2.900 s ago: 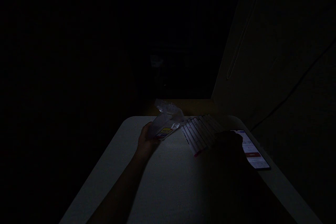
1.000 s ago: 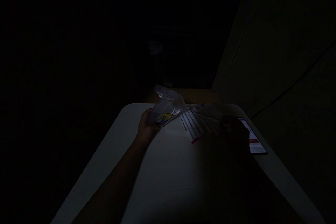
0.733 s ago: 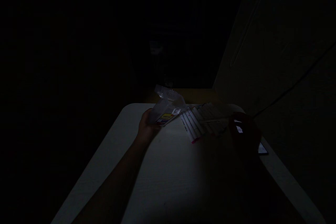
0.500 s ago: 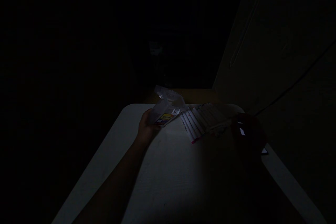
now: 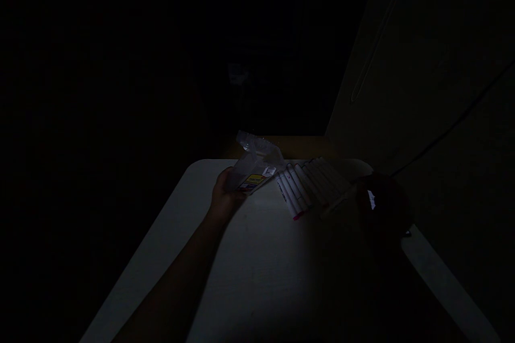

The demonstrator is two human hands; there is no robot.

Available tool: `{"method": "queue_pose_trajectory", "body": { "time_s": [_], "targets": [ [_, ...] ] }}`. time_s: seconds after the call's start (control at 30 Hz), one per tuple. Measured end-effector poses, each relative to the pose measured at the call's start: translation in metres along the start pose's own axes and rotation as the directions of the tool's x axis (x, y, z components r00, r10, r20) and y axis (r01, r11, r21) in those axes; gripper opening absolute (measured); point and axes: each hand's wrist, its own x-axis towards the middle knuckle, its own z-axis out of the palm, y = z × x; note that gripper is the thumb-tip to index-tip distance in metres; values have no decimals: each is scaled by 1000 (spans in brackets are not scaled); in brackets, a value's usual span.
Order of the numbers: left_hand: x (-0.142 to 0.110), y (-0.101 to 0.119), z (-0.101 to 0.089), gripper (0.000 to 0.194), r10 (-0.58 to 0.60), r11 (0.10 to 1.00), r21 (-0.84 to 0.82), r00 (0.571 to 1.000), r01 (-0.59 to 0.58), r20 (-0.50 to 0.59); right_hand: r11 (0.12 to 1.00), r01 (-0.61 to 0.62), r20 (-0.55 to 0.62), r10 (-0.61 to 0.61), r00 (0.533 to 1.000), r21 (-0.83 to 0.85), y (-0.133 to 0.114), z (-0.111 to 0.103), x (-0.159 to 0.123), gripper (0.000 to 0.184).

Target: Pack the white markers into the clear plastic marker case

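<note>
In dim light, my left hand (image 5: 223, 195) is closed around the side of a clear plastic case (image 5: 261, 155) with a yellow-and-dark label. The case is tilted, with its lid raised. Right of it lies a row of white markers (image 5: 293, 190), side by side on the table; one end shows a pink cap. My right hand (image 5: 384, 209) is in deep shadow beyond the row's right end. From its fingertips a pale marker (image 5: 340, 201) slants down to the left; the fingers themselves are hardly visible.
The white table (image 5: 249, 262) has rounded far corners. A dark flat object (image 5: 407, 233) peeks out past my right hand near the right edge. A dark cable (image 5: 450, 131) runs along the right wall, where a cord loop (image 5: 356, 94) hangs.
The pale marker at my right hand has tilted, its free end now lower and nearer me. My right hand has shifted slightly right. My left hand and the case stay put.
</note>
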Motion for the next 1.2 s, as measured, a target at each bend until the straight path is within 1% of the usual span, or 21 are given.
{"method": "queue_pose_trajectory", "body": {
  "time_s": [0.07,0.17,0.3,0.37,0.5,0.67,0.83,0.93,1.03,1.2],
  "targets": [
    [0,-1,-1,66,7,1000,21,1000,-7,9,999,-43,-3,43,999,13,-1,0,0,23],
    [1,-3,-4,66,17,999,39,1000,-17,3,998,-52,22,51,998,30,-4,2,-1,23],
    [4,-6,-7,68,5,1000,20,1000,-6,17,978,-113,49,106,993,176,-11,4,-6,23],
    [4,-6,-7,68,16,999,33,1000,-16,23,966,-136,34,132,991,219,-12,3,-9,23],
    [3,-5,-5,66,34,999,26,999,-35,38,951,-145,11,148,989,272,-14,0,-11,24],
    [2,-5,-5,68,37,999,-17,998,-36,56,940,-130,24,129,991,315,-17,0,-9,21],
    [3,-6,-6,66,44,999,17,998,-44,34,940,-119,34,114,993,320,-19,2,-10,20],
    [3,-6,-6,66,40,999,14,998,-40,42,941,-103,28,99,995,321,-19,1,-10,19],
    [4,-8,-7,68,22,1000,3,999,-22,45,940,-73,13,73,997,333,-18,2,-10,18],
    [6,-12,-10,68,25,999,-23,998,-24,59,938,-25,-6,29,1000,346,-11,3,-12,15]
  ]
}}
